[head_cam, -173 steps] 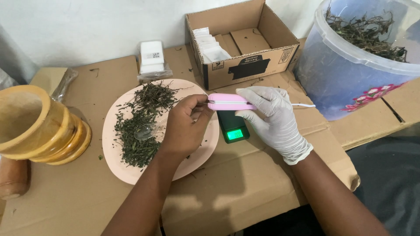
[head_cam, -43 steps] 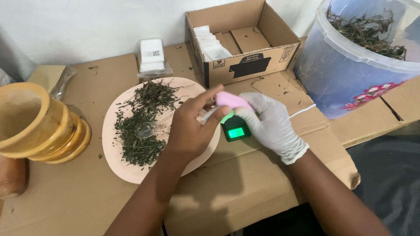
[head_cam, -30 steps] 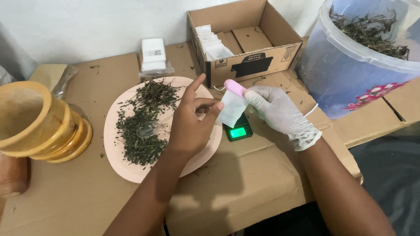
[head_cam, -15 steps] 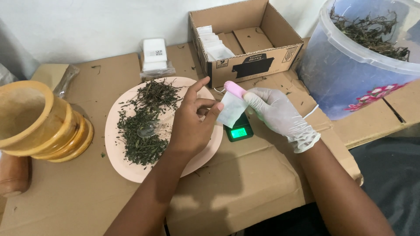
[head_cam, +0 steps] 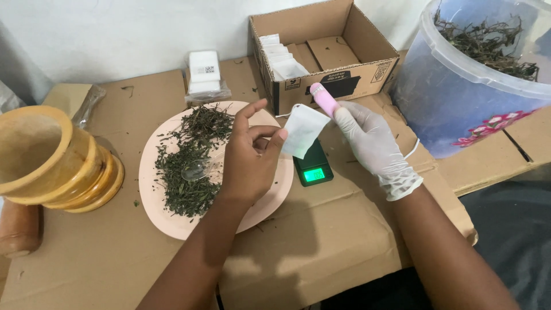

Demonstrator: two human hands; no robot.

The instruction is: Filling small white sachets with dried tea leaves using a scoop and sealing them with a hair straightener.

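A small white paper sachet (head_cam: 303, 130) is pinched at its left edge between the thumb and fingertips of the bare left hand (head_cam: 251, 156), the grip closed on it so that it hangs above the small black pocket scale with a green lit display (head_cam: 313, 166). The white-gloved right hand (head_cam: 372, 143), at three o'clock from the sachet, is wrapped shut around a pink cylindrical handheld tool (head_cam: 324, 100), whose far end points toward twelve o'clock; the tool's lower part seems to meet the sachet's upper edge, though contact cannot be told for certain. At nine o'clock from the left hand a round pink plate (head_cam: 172, 221) carries dried green leaves (head_cam: 192, 163) and a clear plastic spoon (head_cam: 196, 170), kept within reach. An open brown cardboard box (head_cam: 321, 51) with more white sachets stands at twelve o'clock on the cardboard-covered table (head_cam: 338, 241).
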